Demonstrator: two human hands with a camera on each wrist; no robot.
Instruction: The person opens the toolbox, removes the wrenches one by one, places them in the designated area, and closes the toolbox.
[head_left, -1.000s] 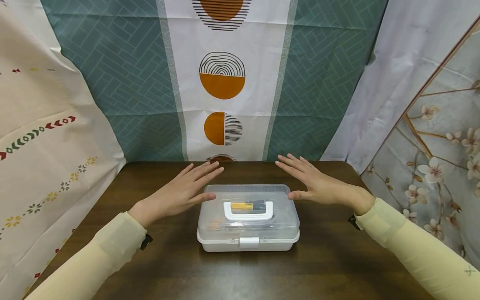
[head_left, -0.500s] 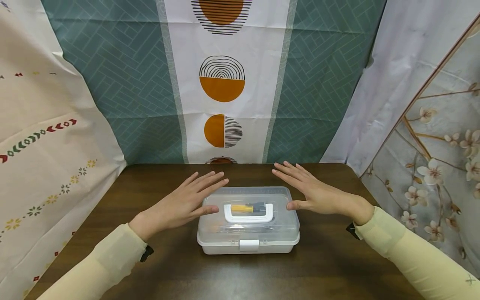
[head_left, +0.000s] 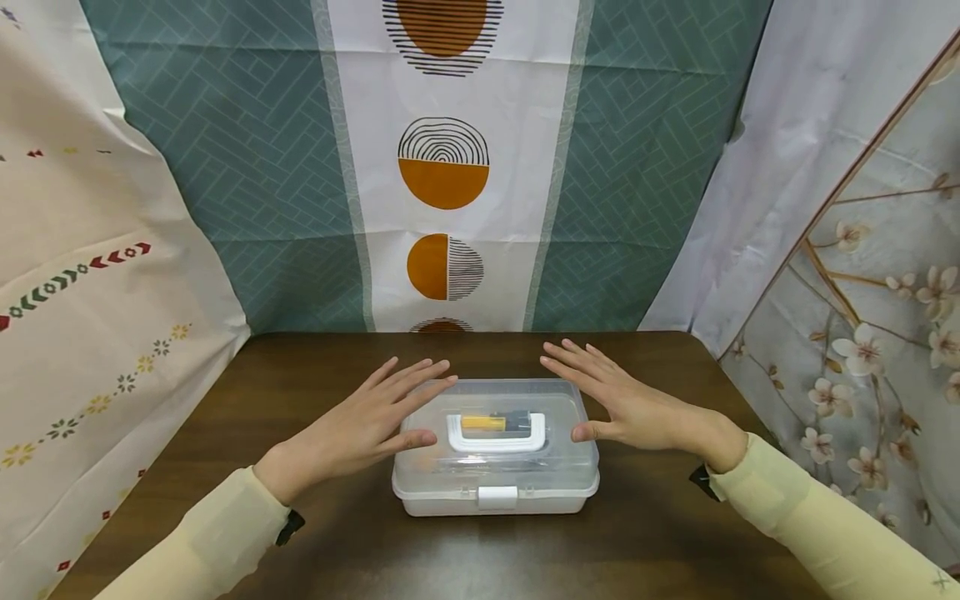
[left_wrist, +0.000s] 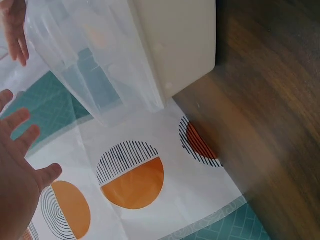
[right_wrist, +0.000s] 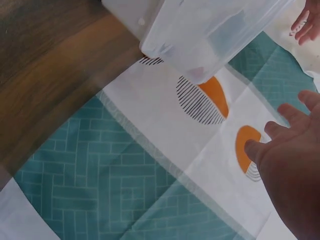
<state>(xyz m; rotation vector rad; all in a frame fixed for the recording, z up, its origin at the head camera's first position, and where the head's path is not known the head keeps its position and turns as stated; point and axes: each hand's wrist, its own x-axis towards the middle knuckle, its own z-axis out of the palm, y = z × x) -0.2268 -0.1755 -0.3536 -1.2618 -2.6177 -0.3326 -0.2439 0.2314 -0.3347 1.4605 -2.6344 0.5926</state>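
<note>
A plastic storage box with a translucent lid, white carry handle and white front latch stands closed on the table. Through the lid show a yellow item and a dark grey one, their kinds unclear. My left hand hovers by the box's left side, fingers straight and spread. On the other side my right hand is held up the same way, thumb near the lid's edge. Both wrist views show the hands apart from the box, with nothing in them.
The brown wooden table reaches back to a teal and white patterned cloth. A cream cloth hangs at the left. At the right hangs a flowered cloth.
The head view has tilted up slightly, so the whole scene sits lower. Both hands have shifted a little toward the box and stay spread. The box stays closed in its place.
</note>
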